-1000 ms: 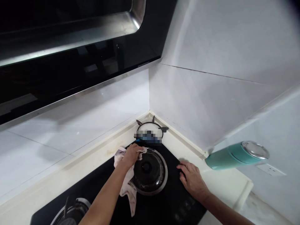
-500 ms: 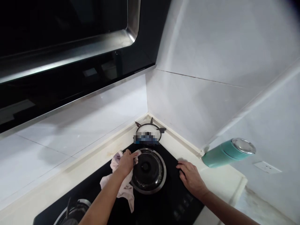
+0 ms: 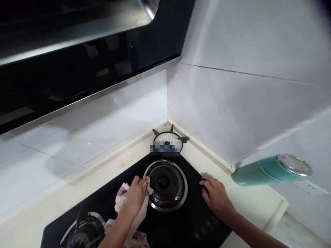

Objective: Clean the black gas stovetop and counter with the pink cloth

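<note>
The left hand (image 3: 136,197) pinches a soft, crumpled pink cloth (image 3: 140,215) at the round burner (image 3: 172,198) with its shiny rim. The right hand (image 3: 217,199) rests, fingers loosely bent, on the smooth black stove (image 3: 178,229).

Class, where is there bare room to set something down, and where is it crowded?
Bare: narrow cooktop strip between the central burner and right hand; counter between right forearm and teal bottle. Crowded: the burner's left edge, where the left hand holds a cloth, and around the corner pot ring.
</note>
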Motion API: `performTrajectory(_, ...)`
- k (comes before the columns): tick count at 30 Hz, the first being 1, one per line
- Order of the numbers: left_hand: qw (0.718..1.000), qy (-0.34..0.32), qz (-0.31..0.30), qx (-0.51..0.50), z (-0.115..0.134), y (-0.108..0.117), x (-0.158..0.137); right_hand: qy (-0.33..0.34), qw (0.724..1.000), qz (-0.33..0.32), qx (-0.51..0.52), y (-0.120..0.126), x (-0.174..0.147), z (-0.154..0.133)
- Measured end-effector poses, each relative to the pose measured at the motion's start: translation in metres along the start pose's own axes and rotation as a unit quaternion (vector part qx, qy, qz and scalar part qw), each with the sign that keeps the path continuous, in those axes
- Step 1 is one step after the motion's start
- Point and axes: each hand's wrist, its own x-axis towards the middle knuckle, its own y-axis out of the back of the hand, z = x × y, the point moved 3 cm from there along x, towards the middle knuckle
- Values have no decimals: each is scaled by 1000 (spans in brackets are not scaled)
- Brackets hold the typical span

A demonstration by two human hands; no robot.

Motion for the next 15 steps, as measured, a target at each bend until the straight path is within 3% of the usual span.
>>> performTrajectory(8, 992, -97, -74, -12, 28, 5, 103, 7, 1000, -5, -15, 2, 2, -6)
performTrajectory(15, 980, -146, -130, -27, 61, -15, 138, 9, 999, -4, -31, 2, 3, -6)
